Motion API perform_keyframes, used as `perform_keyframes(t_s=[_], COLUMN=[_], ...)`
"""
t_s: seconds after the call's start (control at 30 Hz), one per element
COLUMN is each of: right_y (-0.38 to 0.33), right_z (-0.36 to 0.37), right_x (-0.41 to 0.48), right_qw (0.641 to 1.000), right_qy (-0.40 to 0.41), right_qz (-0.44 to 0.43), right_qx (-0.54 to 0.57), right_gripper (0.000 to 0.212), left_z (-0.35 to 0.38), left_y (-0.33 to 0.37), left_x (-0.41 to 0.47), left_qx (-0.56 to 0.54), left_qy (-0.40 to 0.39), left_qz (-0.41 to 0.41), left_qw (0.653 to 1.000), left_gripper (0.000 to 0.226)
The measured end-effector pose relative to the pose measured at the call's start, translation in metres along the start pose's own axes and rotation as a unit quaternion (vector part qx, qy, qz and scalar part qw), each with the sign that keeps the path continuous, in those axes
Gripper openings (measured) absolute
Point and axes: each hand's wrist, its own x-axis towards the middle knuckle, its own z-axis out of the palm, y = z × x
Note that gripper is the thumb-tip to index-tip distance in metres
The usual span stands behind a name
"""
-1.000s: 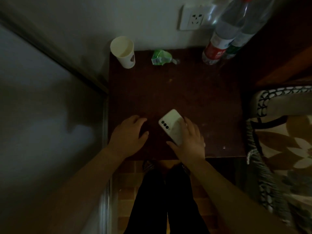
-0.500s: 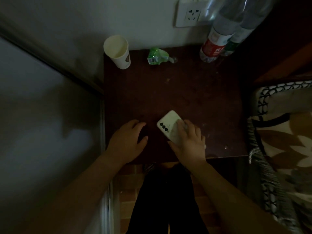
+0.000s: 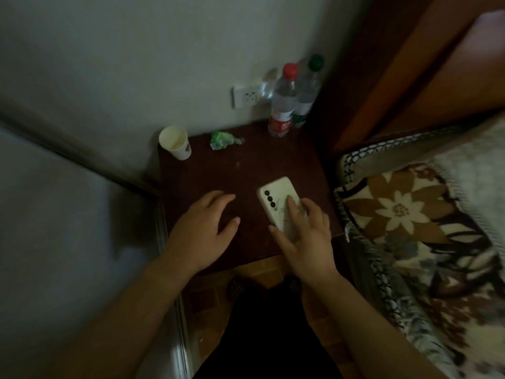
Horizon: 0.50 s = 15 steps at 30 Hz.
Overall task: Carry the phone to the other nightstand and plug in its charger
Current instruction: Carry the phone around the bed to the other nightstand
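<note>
A white phone [image 3: 276, 199] lies face down on the dark wooden nightstand [image 3: 235, 173], its three camera lenses toward the left. My right hand [image 3: 303, 236] rests on the phone's near end, fingers over its back and thumb at its left edge. My left hand [image 3: 203, 231] lies flat on the nightstand to the left of the phone, fingers spread and holding nothing. A white wall socket [image 3: 246, 97] sits on the wall above the nightstand's back edge. No charger or cable shows.
A paper cup [image 3: 176, 142] stands at the back left corner, beside a crumpled green wrapper [image 3: 222, 140]. Two water bottles [image 3: 284, 105] stand at the back right. A bed with a flowered blanket [image 3: 404, 214] borders the right side; a wall closes the left.
The camera has tilted up and back, showing more wall and bed. My right hand has kept its place on the phone, and the left hand has stayed flat.
</note>
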Motion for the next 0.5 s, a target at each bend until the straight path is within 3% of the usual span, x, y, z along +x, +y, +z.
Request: perform_keyframes(t_s=[0.23,0.5], right_y=[-0.007,0.029], right_z=[-0.082,-0.156], right_x=[-0.063,-0.181], right_qw=[0.996,0.968], right_qy=[0.069,0.191], right_qz=[0.057,0.155], right_qx=[0.016,0.056], right_gripper=[0.072,0.073], left_z=[-0.023,0.015], left_y=[0.085,0.192], left_x=[-0.026,-0.071], left_qx=[0.009,0.020], left_qy=[-0.001,-0.051], left_qz=[0.104,0.239], left_qw=[0.995,0.969], left_gripper=[0.051,0.051])
